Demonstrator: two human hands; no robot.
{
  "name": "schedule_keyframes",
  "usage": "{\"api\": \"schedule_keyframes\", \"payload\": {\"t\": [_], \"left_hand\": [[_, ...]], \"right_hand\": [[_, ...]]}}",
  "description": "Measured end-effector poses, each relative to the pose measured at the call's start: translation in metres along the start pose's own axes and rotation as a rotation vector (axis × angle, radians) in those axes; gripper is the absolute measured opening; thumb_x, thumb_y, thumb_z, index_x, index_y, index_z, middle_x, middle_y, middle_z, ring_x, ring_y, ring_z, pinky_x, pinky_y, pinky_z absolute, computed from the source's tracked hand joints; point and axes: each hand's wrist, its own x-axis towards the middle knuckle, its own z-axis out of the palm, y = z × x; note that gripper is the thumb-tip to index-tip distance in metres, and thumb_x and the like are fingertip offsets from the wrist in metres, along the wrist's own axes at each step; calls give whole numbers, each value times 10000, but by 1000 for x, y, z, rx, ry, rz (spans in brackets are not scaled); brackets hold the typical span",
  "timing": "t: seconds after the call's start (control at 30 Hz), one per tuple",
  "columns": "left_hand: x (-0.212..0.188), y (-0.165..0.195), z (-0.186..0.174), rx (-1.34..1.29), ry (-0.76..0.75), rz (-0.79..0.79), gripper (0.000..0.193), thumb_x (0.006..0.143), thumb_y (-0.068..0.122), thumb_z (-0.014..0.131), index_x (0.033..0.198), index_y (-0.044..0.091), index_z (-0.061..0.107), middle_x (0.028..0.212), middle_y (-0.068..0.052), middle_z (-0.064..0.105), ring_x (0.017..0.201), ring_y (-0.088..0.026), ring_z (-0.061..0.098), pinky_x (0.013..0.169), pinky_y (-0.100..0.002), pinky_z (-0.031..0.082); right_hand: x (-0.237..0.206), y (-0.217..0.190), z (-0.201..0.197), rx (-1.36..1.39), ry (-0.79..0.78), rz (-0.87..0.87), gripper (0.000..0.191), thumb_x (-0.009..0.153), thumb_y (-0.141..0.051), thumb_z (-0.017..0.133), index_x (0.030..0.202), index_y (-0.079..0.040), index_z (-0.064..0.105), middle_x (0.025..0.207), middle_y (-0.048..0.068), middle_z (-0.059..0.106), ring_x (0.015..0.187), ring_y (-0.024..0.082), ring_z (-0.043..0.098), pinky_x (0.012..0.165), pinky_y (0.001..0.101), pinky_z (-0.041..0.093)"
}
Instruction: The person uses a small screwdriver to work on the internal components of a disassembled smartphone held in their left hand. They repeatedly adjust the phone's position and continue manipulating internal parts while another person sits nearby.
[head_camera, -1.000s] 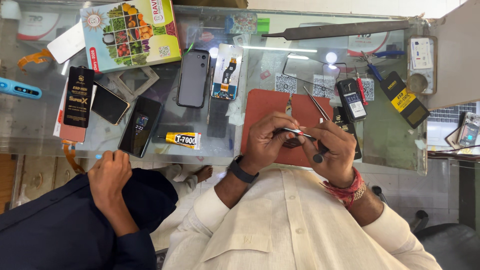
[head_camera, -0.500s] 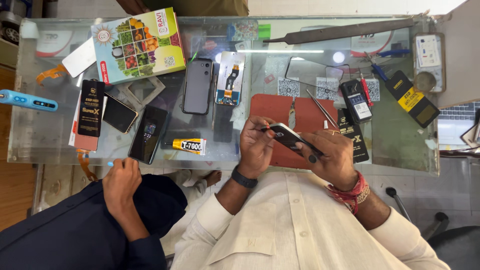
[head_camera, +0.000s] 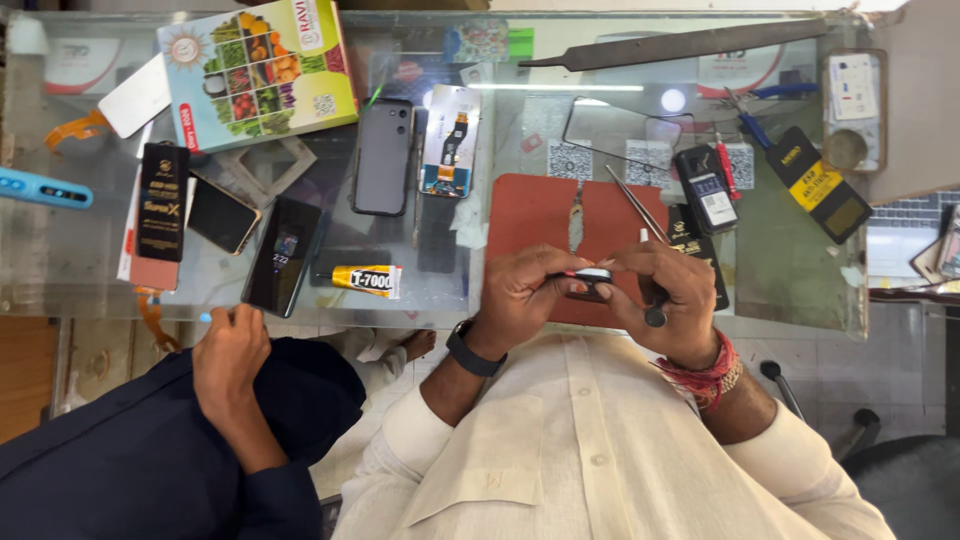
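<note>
1. While it hangs above the near edge of the red mat, the left hand, with a dark watch at its wrist, has its fingers curled together, pinching the left end of a small dark device.
2. Opposite it, the right hand, with red threads at its wrist, closes thumb and fingers on the device's other end.
3. So the small dark device is held between the two hands, just in front of the white shirt. Its long axis runs left to right across the view, one end toward each hand, and a pale edge shows on top. I cannot tell which face is up.
4. A dark round knob shows under the right fingers; what it is I cannot tell.
5. Just beyond the hands, tweezers lie slantwise at the mat's right side on the glass table.
6. Farther left lie a yellow glue tube, a black phone and a grey phone.
7. At the far left edge, another person's hand in a navy sleeve rests by the table edge, well apart.
</note>
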Motion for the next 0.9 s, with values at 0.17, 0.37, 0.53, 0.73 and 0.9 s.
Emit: {"api": "schedule_keyframes", "payload": {"t": [0.17,0.37,0.53,0.73,0.9], "left_hand": [[14,24,6,226,-40,125,232,890,-76,751,1100,16,712,1019,-113,753,899,-199,759,762,-279,607],[19,24,12,158,-110,71,211,918,-60,742,1112,13,702,1063,-97,731,928,-172,762,771,-281,645],[19,17,23,35,-97,-24,240,914,-33,769,1139,19,706,1078,-87,733,943,-140,741,773,-264,630],[19,12,28,97,-84,-15,228,907,-28,776,1119,38,728,986,-69,733,847,-110,714,720,-250,579],[19,11,32,145,-57,27,199,897,-42,774,1080,25,734,946,-77,740,805,-119,712,692,-244,566]], "right_hand": [[-13,6,-1,64,64,97,273,793,38,830,1015,-30,688,948,52,737,540,17,454,496,204,323],[-26,14,-4,145,101,142,216,850,33,816,1019,-21,692,996,65,732,596,13,459,530,199,347],[-28,16,-9,150,114,114,198,865,12,808,1022,-18,693,1021,81,716,626,23,472,548,204,370],[-30,17,-9,134,154,113,191,880,25,798,1028,-13,684,1013,78,713,633,30,491,560,208,388],[-34,16,-5,122,186,105,173,877,65,772,1003,4,671,1014,93,710,615,26,484,545,207,386]]}}
